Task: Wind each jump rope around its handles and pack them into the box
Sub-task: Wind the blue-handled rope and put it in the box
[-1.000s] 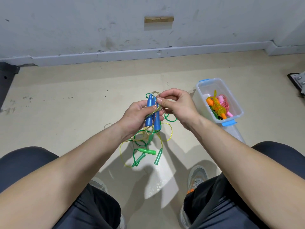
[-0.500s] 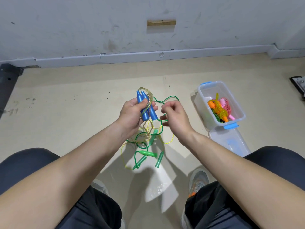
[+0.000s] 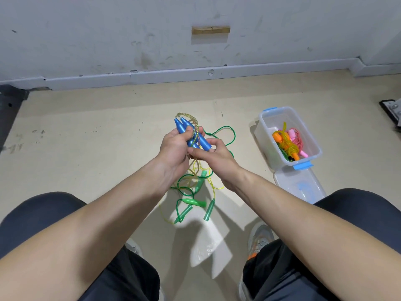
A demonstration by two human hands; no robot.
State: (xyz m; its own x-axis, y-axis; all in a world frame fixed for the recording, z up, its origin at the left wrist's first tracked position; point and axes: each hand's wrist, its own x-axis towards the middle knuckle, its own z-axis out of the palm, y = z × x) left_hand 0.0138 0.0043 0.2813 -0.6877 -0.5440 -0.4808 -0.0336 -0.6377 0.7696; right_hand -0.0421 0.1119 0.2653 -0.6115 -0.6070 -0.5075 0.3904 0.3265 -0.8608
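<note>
I have both hands together at mid-floor: my left hand (image 3: 173, 148) grips the two blue handles (image 3: 181, 127) side by side, their tapered tips pointing away and left, while my right hand (image 3: 217, 159) sits at their butt ends and appears to pinch the rope (image 3: 188, 116). That rope is braided and glittery, looped once over the smooth plastic handles, and its slack drops straight below my hands onto the tangled green ropes (image 3: 193, 202). The clear box (image 3: 266, 137), long axis running away from me and already holding bundles, lies to the right, nearer my right hand.
</note>
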